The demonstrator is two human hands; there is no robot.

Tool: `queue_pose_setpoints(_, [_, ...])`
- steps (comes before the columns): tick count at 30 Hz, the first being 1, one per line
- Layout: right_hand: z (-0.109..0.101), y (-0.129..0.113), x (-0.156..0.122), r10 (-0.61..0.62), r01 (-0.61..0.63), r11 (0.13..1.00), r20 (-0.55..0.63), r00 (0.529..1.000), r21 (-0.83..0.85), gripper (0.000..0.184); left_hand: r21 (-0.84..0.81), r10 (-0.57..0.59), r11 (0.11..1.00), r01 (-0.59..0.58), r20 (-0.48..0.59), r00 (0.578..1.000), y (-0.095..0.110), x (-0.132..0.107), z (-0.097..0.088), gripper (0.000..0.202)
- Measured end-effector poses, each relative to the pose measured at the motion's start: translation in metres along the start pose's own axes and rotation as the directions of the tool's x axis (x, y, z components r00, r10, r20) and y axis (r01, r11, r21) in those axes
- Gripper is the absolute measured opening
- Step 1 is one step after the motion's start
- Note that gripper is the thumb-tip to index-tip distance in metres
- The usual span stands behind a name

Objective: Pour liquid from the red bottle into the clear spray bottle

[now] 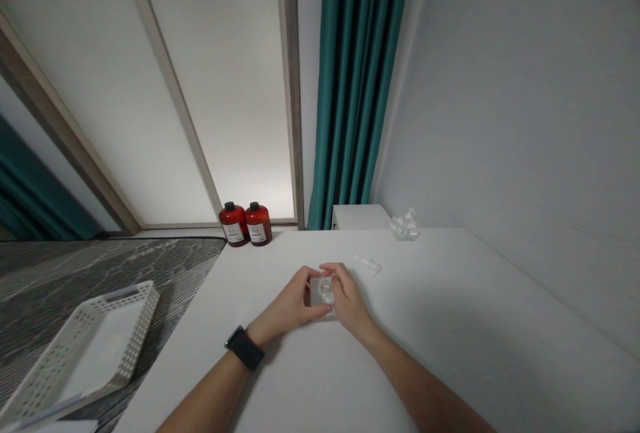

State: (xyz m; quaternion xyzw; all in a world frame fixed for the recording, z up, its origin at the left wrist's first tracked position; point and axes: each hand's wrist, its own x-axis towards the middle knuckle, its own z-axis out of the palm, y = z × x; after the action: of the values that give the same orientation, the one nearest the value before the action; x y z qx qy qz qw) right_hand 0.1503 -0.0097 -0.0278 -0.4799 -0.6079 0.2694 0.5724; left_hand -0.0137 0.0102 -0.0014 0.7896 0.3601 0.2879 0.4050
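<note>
Small clear case [321, 291], right at the centre of things, held low over the middle of the white table [320, 386]! Closest in, bare forearms [200, 393] stretching up from the bottom edge, dark watch [245, 348] around the left wrist. Now to the grip: left hand [291, 303] wrapped round the left side, thumb along the near edge. Right hand [351, 303] in from the right, fingers curled over the far side. Closed on the case from both flanks, a round clear shape [327, 288] showing between! Resting on the tabletop or just above it? Cannot tell. Away to the left, lower down, white perforated basket [133, 353] on dark patterned flooring [190, 263]. Just beyond the right hand, thin clear scrap [370, 264]. Back at the far edge, crumpled clear plastic [405, 226] on the right, and two red bottles [258, 225], black-capped, white-labelled, side by side at the left corner. Past those, white cabinet [361, 216], teal curtain [355, 86], frosted panels [240, 86] leftward, pale wall [525, 100] rightward.
</note>
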Motion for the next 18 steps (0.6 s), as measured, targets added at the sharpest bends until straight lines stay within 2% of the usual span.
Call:
queue_pose_setpoints(3, [-0.007,-0.005,-0.001,-0.098,0.102,0.992,0.049,0.994,-0.079,0.03,0.017,-0.008,1.0,0.008,-0.01,1.0,-0.001,0.0,0.0,0.048])
queue_pose_setpoints(6, [-0.018,-0.011,-0.001,-0.211,0.247,0.959,0.226,0.951,-0.141,0.031,-0.002,0.07,0.998,-0.07,0.011,0.997,-0.003,-0.001,-0.007,0.052])
queue_pose_setpoints(8, [-0.025,-0.014,-0.001,-0.223,0.294,0.938,0.335,0.915,-0.181,0.038,-0.066,0.142,0.988,-0.141,0.003,0.99,-0.003,-0.001,-0.014,0.047])
queue_pose_setpoints(9, [-0.028,-0.015,0.0,-0.202,0.294,0.933,0.375,0.905,-0.207,0.045,-0.094,0.152,0.983,-0.155,-0.035,0.988,-0.004,0.0,-0.018,0.046])
queue_pose_setpoints(11, [-0.032,-0.017,0.001,-0.135,0.263,0.929,0.424,0.896,-0.26,0.063,-0.114,0.124,0.983,-0.147,-0.182,0.975,-0.006,0.001,-0.025,0.047])
queue_pose_setpoints(14, [-0.035,-0.018,0.002,-0.046,0.2,0.935,0.461,0.886,-0.291,0.083,-0.116,0.067,0.986,-0.12,-0.384,0.921,-0.011,0.005,-0.031,0.047])
queue_pose_setpoints(16, [-0.038,-0.017,0.003,-0.009,0.163,0.942,0.462,0.887,-0.294,0.086,-0.112,0.045,0.988,-0.106,-0.448,0.893,-0.013,0.007,-0.032,0.047])
queue_pose_setpoints(18, [-0.043,-0.016,0.006,0.028,0.128,0.942,0.451,0.892,-0.31,0.087,-0.101,0.034,0.991,-0.092,-0.47,0.882,-0.015,0.008,-0.031,0.047])
